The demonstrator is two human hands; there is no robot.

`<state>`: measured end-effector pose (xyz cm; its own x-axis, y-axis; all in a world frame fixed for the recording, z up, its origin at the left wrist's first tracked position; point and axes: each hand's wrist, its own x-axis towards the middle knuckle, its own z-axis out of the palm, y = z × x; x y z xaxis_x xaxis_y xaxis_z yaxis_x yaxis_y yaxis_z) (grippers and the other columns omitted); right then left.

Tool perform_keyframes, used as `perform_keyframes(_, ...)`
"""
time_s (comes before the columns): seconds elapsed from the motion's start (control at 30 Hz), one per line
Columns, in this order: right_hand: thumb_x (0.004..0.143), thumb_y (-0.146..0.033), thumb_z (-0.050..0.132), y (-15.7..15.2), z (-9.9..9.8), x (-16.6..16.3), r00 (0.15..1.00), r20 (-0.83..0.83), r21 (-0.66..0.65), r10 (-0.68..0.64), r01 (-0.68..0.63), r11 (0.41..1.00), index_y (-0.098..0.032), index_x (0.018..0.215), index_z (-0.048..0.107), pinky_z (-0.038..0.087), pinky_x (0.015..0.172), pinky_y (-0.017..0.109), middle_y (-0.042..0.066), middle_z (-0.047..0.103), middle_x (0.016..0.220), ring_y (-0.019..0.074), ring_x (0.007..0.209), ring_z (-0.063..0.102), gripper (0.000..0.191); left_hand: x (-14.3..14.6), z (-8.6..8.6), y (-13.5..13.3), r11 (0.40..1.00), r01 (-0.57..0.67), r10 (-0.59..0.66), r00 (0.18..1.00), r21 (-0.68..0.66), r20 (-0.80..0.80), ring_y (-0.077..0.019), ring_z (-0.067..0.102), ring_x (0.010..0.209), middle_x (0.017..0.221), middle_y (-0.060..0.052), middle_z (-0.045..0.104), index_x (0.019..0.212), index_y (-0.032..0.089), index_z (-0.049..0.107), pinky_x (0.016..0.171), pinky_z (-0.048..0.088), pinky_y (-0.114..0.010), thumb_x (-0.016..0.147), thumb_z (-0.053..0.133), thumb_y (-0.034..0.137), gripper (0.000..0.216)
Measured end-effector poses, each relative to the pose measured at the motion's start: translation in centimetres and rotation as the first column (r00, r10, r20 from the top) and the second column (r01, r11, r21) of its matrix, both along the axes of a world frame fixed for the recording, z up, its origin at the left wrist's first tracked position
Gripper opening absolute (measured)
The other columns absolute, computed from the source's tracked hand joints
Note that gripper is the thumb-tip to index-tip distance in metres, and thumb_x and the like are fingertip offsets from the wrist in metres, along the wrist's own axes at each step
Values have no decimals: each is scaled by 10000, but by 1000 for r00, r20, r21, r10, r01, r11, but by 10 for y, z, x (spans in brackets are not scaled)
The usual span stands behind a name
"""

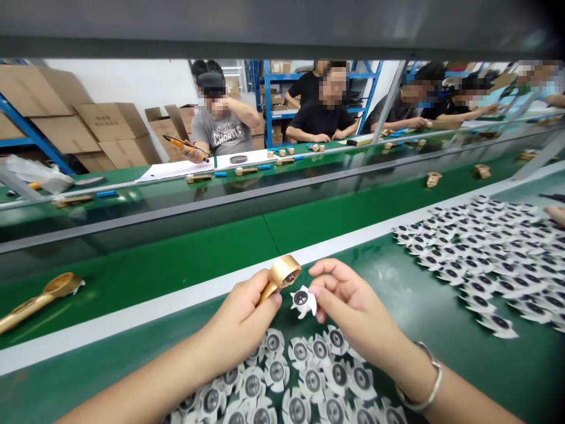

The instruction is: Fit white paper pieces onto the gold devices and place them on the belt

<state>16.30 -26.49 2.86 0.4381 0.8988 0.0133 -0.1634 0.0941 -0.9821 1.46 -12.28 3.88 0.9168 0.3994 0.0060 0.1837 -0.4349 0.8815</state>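
My left hand (251, 309) is closed around the handle of a gold housing with a round ring head (285, 270), its opening turned toward the right. Just below and right of that ring, my right hand (342, 291) pinches a small white fan wheel (302, 301) with a dark hub by its blades. The wheel and the ring are close together but apart. Under both hands lies a spread of similar white fan wheels (312, 380) on the green table (379, 282); my forearms cover part of it.
More fan wheels (474, 253) lie in rows at right, by another person's hand (555, 215). On the green conveyor belt (212, 247) rest a gold housing (62, 285) at left and small gold parts (433, 179) farther back. Several people sit across; a grey beam (282, 29) runs overhead.
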Motion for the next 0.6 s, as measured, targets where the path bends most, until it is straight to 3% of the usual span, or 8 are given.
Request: perform_keyframes(0.6,882,-267,640,0,3,1,994,-112,4,17,-17,1000,-197,963,479,412,536,177,-63,596,608,74,504,555,194,-3,9,-7,970,48,-43,999,238,-28,-105,436,656,756,49,517,877,212,465,611,314,-237,934,429,182,74)
